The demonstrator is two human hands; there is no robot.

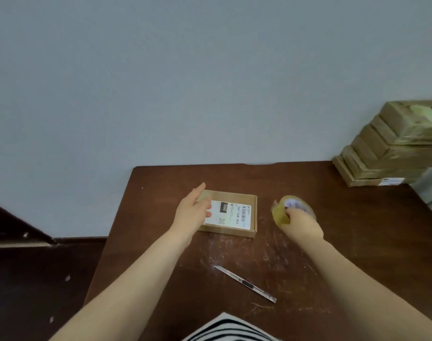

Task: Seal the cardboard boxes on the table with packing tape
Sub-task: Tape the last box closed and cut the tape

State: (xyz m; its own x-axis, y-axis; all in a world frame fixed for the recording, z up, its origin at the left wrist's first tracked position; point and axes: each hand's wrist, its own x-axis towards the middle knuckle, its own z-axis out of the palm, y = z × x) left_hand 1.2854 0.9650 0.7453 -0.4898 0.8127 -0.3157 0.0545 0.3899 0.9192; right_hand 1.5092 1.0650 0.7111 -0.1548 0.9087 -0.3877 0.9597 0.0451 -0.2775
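On scuffed wood table [308, 254], flat cardboard box [237, 212]

Flat cardboard box [231, 212], white label up, lying closed mid-surface; yellowish tape roll [292, 209] tilted just right; more boxes [392, 146] stacked far right.

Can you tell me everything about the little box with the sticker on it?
The small cardboard box is flat, brown and rectangular, lying closed on the dark wooden table near its middle. A white shipping label covers much of its top, with a barcode, a small square code and a black patch reading 060. The left hand rests open over its left end. No tape strip shows on it. The tape roll is beside it, apart.
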